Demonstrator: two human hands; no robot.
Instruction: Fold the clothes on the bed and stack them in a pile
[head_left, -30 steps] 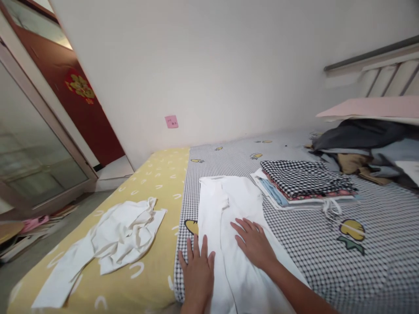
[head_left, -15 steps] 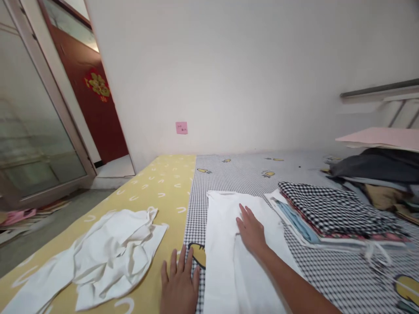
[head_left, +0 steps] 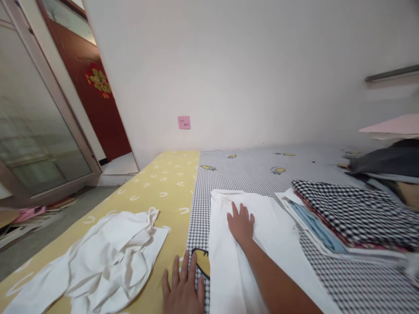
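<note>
A white garment lies flat and partly folded lengthwise on the checked half of the bedspread, running off the lower edge of the view. My right hand rests palm down on its upper part, fingers spread. To its left, my left hand lies flat on the bedspread, beside the garment and apart from it, with nothing in it. A second white garment, crumpled with one strip stretched toward the lower left, sits on the yellow half of the bedspread.
Folded clothes with a black-and-white checked piece on top are stacked at right. Behind them stands a pile of dark clothes under a pink sheet. A white wall closes the far side; a glass door is at left.
My right hand has slid slightly left and toward me over the white garment. My left hand stays flat on the bedspread. The view has turned a little.
</note>
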